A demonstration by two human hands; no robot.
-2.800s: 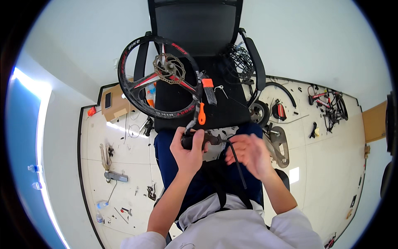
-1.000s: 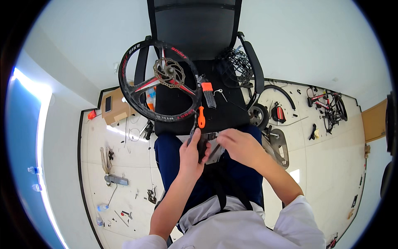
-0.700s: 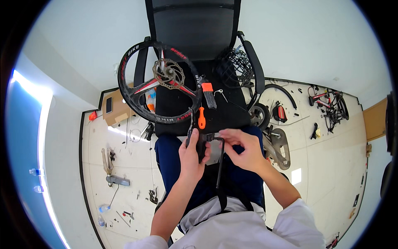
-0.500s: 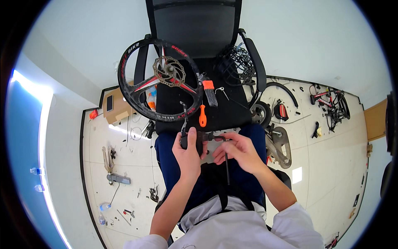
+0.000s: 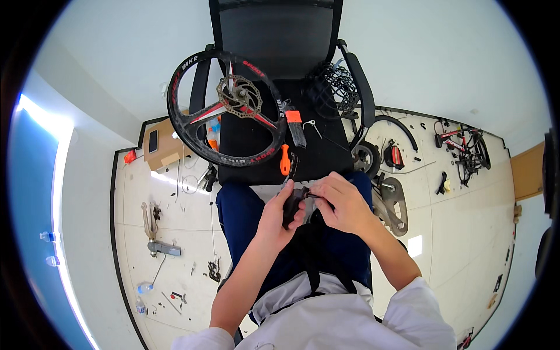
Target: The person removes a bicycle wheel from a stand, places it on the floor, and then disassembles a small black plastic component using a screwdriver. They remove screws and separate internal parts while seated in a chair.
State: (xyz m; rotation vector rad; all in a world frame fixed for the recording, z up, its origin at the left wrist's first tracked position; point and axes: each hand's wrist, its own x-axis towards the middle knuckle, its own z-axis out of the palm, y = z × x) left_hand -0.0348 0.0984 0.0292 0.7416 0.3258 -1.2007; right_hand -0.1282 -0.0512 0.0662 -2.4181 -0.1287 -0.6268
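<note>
My left hand (image 5: pixel 276 221) is closed round a dark, chunky part (image 5: pixel 292 206) over my lap, with a black lever (image 5: pixel 291 166) sticking up from it. My right hand (image 5: pixel 335 201) is closed at the part's right end, fingertips pinching a thin dark piece, mostly hidden. Just above, on the black chair seat (image 5: pixel 245 175), lie an orange-handled tool (image 5: pixel 285 160), an orange-and-dark brush-like item (image 5: pixel 296 128) and a small silver wrench (image 5: pixel 312 126). A wheel with a disc rotor (image 5: pixel 239 95) rests over the seat's left side.
A black mesh basket-like thing (image 5: pixel 335 87) sits at the seat's right. On the floor (image 5: pixel 437 245) lie a cardboard sheet with a phone (image 5: pixel 153 141), a fork-like metal part (image 5: pixel 150 230), a bicycle frame (image 5: pixel 466 149), bottles (image 5: pixel 144 288), a small wheel and scattered parts.
The held part has tilted, its lever swinging to the right. My right fingers have moved up and closed at its end; the long hanging rod seen earlier is now mostly hidden.
</note>
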